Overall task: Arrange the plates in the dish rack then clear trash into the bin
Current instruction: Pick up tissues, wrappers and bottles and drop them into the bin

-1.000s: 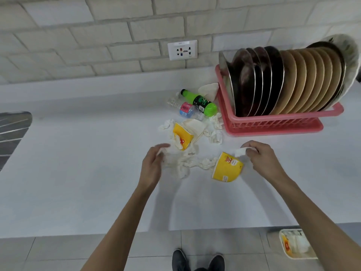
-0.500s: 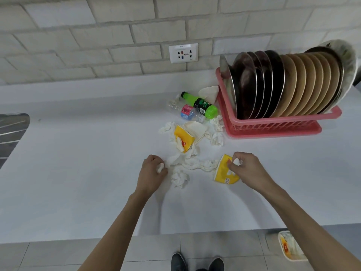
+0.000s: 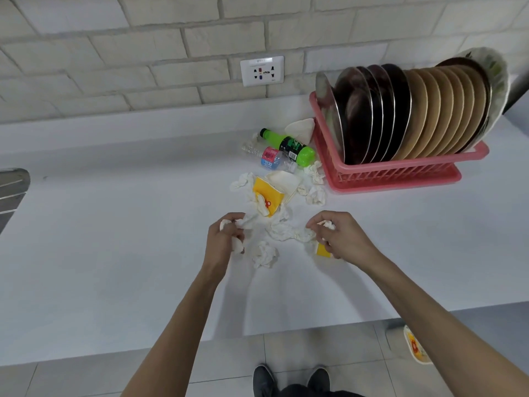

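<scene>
Now, left hand [image 3: 226, 239] clutching crumpled tissue [image 3: 237, 246] — right hand [image 3: 342, 236] gripping yellow cup [image 3: 323, 250], another tissue [image 3: 328, 224]

A kitchen is shown. A pink dish rack [image 3: 395, 174] filled with upright plates [image 3: 429, 116] is set on a long white desk [image 3: 114, 239] against a wall [image 3: 128, 53] clad in pale brick tiles, where a socket [image 3: 262, 70] is mounted just above the desk. A ribbed metal drainer [image 3: 11, 187] is seen at the desk's left edge, and the floor [image 3: 300, 353] below is tiled.
</scene>
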A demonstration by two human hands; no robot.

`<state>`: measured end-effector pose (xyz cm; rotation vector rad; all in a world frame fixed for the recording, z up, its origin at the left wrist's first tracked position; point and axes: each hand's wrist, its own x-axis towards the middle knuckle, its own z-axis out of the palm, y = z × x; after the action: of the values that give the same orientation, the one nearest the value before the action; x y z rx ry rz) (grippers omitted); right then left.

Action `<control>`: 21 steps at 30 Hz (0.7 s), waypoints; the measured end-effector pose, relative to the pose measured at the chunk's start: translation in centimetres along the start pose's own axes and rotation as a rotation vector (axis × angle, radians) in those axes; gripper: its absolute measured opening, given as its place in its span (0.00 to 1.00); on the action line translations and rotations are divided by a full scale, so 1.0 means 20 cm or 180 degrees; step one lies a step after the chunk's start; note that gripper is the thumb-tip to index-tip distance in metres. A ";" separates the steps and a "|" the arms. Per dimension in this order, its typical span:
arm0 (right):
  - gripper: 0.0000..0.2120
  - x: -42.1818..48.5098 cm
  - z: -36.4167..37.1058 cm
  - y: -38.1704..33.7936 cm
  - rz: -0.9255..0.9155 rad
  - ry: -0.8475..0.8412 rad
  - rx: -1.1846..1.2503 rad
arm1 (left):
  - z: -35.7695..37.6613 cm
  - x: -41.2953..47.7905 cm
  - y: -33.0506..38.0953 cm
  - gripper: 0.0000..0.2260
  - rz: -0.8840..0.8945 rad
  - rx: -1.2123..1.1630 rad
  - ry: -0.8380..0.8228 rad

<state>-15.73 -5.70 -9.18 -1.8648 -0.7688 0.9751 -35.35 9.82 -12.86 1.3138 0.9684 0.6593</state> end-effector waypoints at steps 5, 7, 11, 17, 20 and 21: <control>0.18 -0.01 0.02 -0.09 -0.0296 0.0154 -0.0247 | 0.02 0.00 0.06 0.14 0.0066 0.0052 -0.0041; 0.24 -0.02 0.03 -0.11 -0.0316 0.0162 -0.0287 | 0.02 0.01 0.08 0.19 0.0091 0.0259 -0.0026; 0.26 -0.04 0.04 -0.11 -0.0104 0.0207 -0.0190 | 0.06 0.00 0.10 0.12 0.0036 0.0263 -0.0130; 0.27 -0.13 0.03 -0.04 0.0176 0.0558 0.0037 | 0.16 -0.04 0.10 0.06 0.0046 0.0204 -0.0687; 0.27 -0.17 0.02 0.01 0.0363 0.0831 0.0273 | 0.22 -0.06 0.08 0.01 0.0119 0.0344 -0.0989; 0.26 -0.19 0.01 0.03 0.0435 0.0912 0.0327 | 0.25 -0.06 0.07 0.01 0.0120 0.0375 -0.1108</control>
<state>-17.76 -9.01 -8.63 -1.9315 -0.4175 0.7909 -31.49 6.59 -11.35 1.4949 0.7074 0.3877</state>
